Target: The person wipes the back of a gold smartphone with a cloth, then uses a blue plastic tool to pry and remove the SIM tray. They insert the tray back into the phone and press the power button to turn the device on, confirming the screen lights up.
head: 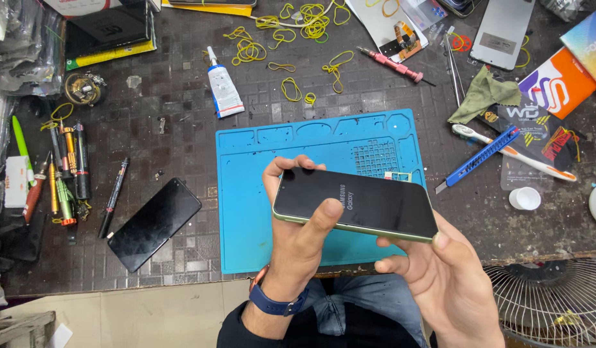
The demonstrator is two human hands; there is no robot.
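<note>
Left hand: my left hand (297,235) gripped the phone (356,204), thumb on its dark back.
Right hand: my right hand (440,270) supported its right end, fingers curled.
Phone: above the blue mat (246,193).

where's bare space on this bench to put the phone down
Free: the blue mat left of the phone, and the dark bench between the glue tube and the black screen. Crowded: rubber bands at the top, tools at both sides.

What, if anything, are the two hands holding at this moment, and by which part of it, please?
Both hold a dark smartphone above the blue mat. The left hand grips its left end, thumb on the near edge; the right hand supports its right end from beneath.
</note>
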